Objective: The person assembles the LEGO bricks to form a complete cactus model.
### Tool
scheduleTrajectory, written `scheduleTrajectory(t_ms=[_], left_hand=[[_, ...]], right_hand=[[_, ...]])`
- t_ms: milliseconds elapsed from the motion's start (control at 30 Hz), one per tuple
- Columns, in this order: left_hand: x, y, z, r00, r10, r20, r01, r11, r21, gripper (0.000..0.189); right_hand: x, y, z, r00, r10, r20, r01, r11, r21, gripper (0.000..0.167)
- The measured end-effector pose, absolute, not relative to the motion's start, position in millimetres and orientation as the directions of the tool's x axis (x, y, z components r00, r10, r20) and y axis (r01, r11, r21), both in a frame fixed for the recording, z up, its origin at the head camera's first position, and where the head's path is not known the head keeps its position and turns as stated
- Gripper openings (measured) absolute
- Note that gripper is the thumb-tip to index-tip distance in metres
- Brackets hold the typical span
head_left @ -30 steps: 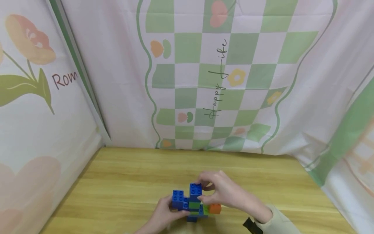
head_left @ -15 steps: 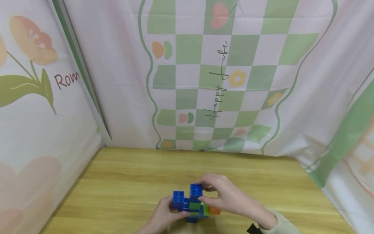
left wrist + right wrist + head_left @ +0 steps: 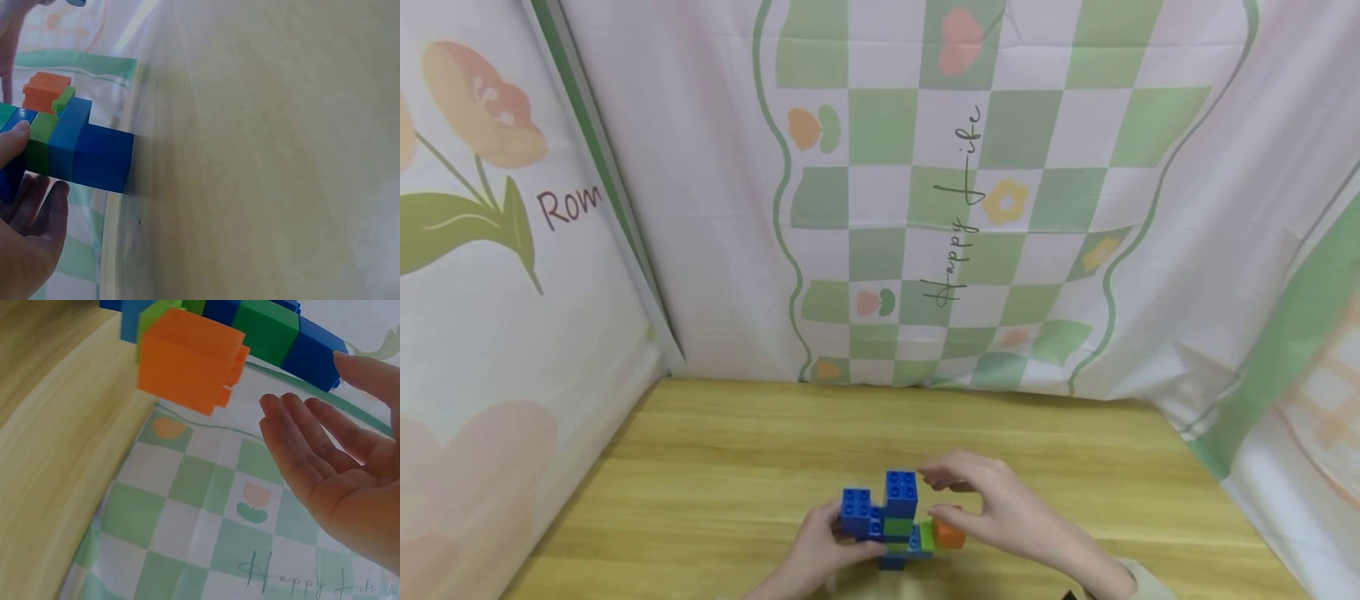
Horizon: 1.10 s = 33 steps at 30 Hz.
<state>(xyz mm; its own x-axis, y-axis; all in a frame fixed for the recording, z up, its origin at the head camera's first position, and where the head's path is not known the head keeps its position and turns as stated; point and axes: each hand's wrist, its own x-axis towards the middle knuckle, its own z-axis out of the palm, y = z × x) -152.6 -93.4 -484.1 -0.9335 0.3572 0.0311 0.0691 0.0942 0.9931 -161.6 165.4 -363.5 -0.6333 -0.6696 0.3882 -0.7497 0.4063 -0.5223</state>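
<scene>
A structure of stacked toy building blocks [image 3: 897,527] stands upright near the front of the table. My left hand [image 3: 820,546] grips it from the left, thumb across the front at a green layer. A blue block [image 3: 901,492] tops its central column, above a darker green block [image 3: 267,330]. Another blue block [image 3: 855,511] rises on the left, beside my fingers. To the right, an orange block [image 3: 187,359] juts out beyond a lime-green piece [image 3: 927,536]. My right hand [image 3: 992,504], fingers loosely bent and holding nothing, hovers just right of the top blue block.
The wooden table [image 3: 737,450] runs back to a hanging cloth [image 3: 880,196] with green checks and lettering. A flower-printed cloth wall [image 3: 475,333] borders the left side, and more cloth [image 3: 1300,350] hangs on the right.
My right hand has let go of the top blue block and moved a little to the right, its fingers spreading. The left hand keeps its grip, and the structure stays in place.
</scene>
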Motion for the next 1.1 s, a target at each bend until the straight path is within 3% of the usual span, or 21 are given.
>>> scheduleTrajectory(t_ms=[333, 567, 1100], left_hand=[[-152.6, -101.1, -480.2, -0.928, 0.371, 0.035, 0.067, 0.073, 0.995, 0.053], [-151.4, -107.1, -471.7, -0.937, 0.347, 0.052, 0.084, 0.077, 0.993, 0.051], [-148.1, -113.8, -468.5, -0.947, 0.316, 0.051, 0.075, 0.065, 0.995, 0.046]], right_hand=[[-160.8, 182.2, -379.3, -0.650, -0.669, 0.361, -0.748, 0.480, -0.458, 0.029], [-160.3, 192.3, -392.0, -0.612, -0.685, 0.396, -0.785, 0.465, -0.409, 0.034], [-157.5, 200.2, -407.5, -0.730, -0.637, 0.248, -0.613, 0.448, -0.651, 0.031]])
